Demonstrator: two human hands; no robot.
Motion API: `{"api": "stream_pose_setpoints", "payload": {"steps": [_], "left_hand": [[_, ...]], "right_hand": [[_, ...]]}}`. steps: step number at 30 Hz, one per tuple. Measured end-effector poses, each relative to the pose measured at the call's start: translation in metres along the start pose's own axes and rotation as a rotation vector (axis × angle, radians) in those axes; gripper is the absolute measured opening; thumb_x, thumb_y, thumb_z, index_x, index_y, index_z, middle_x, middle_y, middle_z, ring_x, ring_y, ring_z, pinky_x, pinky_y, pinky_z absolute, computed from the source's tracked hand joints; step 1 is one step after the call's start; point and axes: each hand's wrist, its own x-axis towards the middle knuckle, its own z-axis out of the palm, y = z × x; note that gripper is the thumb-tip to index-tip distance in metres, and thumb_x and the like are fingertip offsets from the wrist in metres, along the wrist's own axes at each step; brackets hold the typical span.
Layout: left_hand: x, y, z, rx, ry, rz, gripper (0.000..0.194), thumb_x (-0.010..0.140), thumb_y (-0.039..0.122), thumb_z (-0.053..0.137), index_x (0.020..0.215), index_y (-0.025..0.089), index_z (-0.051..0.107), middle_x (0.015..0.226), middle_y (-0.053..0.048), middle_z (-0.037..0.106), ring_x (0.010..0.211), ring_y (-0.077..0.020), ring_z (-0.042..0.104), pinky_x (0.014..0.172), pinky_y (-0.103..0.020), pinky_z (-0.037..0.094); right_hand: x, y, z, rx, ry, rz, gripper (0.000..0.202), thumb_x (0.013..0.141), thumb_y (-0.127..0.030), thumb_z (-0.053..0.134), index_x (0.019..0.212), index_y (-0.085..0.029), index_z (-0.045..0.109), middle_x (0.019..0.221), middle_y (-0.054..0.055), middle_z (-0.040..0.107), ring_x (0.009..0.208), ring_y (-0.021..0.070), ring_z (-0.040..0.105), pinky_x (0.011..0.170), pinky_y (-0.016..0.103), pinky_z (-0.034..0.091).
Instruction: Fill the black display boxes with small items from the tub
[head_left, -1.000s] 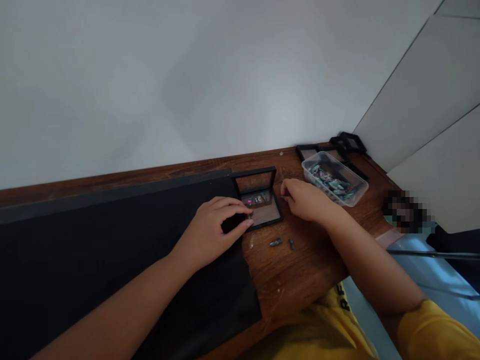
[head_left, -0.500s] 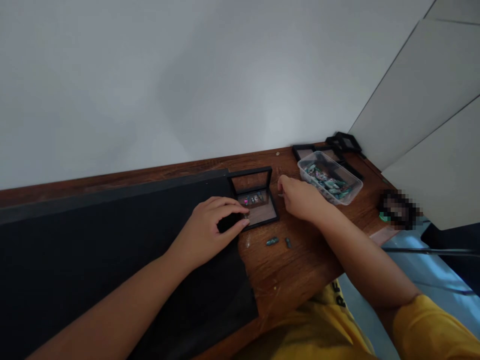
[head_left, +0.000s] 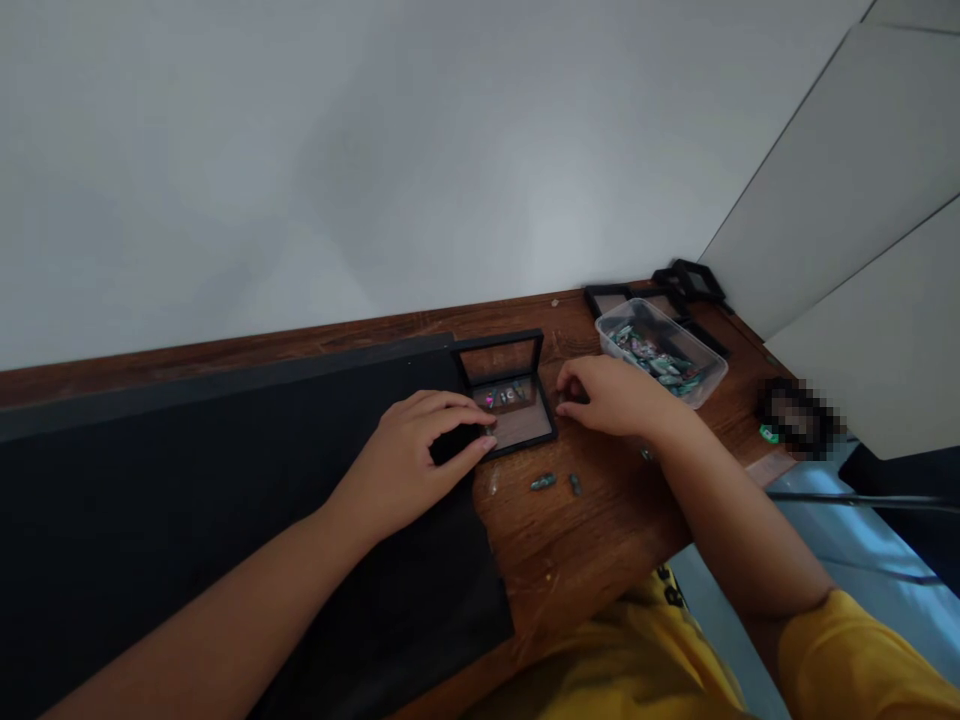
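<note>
A small black hinged case [head_left: 517,443] stands with its lid raised. Several small shiny pieces [head_left: 506,396], one of them pink, lie in a row inside, towards the hinge. My left hand [head_left: 420,450] reaches over the case's left edge, thumb and fingertips nearly meeting at the tray; what is between them is too small to make out. Just right of the case, my right hand [head_left: 611,393] has thumb and forefinger curled but apart, with nothing visible between them. Two teal pieces, a longer one [head_left: 543,481] and a shorter one [head_left: 575,484], lie on the wood in front.
A clear plastic tub [head_left: 709,375] of teal pieces stands beyond my right hand. More black cases [head_left: 607,299] lie behind it against the wall. A black mat [head_left: 187,480] covers the table's left. Another small piece [head_left: 646,455] lies beside my right forearm.
My right thumb and forefinger have parted from a pinch, and the hand has dropped slightly beside the case. A small piece now shows by my right forearm. My left hand has stayed put.
</note>
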Motion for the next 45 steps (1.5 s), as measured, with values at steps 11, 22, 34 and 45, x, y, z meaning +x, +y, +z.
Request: {"api": "stream_pose_setpoints", "payload": {"steps": [11, 22, 34, 45], "left_hand": [[0.001, 0.000, 0.000, -0.003, -0.018, -0.010, 0.040, 0.100, 0.060, 0.056, 0.105, 0.030, 0.083, 0.112, -0.008, 0.080, 0.109, -0.0331, 0.072, 0.097, -0.054, 0.058], [0.001, -0.001, 0.002, -0.019, -0.023, -0.016, 0.036, 0.099, 0.057, 0.058, 0.106, 0.031, 0.082, 0.113, -0.007, 0.080, 0.113, -0.0338, 0.071, 0.104, -0.061, 0.054], [0.001, 0.000, 0.001, -0.010, -0.039, -0.027, 0.034, 0.099, 0.054, 0.058, 0.107, 0.030, 0.082, 0.116, -0.007, 0.079, 0.115, -0.0324, 0.069, 0.104, -0.057, 0.054], [0.001, -0.001, 0.002, -0.015, -0.033, -0.020, 0.033, 0.099, 0.053, 0.060, 0.107, 0.030, 0.082, 0.115, -0.007, 0.079, 0.115, -0.0332, 0.069, 0.105, -0.058, 0.053]], "right_hand": [[0.003, -0.004, -0.003, 0.261, -0.005, 0.016, 0.007, 0.089, -0.015, 0.076, 0.083, -0.018, 0.073, 0.082, 0.003, 0.075, 0.076, 0.0155, 0.064, 0.070, 0.028, 0.044], [0.019, -0.006, 0.015, 0.729, 0.067, 0.074, 0.010, 0.081, -0.017, 0.079, 0.073, -0.016, 0.074, 0.072, 0.002, 0.075, 0.064, 0.0122, 0.061, 0.062, 0.026, 0.046], [0.014, -0.005, 0.014, 0.498, 0.103, -0.023, 0.005, 0.080, -0.011, 0.079, 0.081, -0.015, 0.076, 0.073, 0.001, 0.073, 0.067, 0.0122, 0.063, 0.063, 0.024, 0.046], [0.013, -0.013, 0.010, 0.348, 0.094, 0.006, 0.018, 0.088, -0.014, 0.078, 0.103, -0.019, 0.087, 0.098, 0.007, 0.085, 0.086, 0.0194, 0.076, 0.083, 0.031, 0.057]]}}
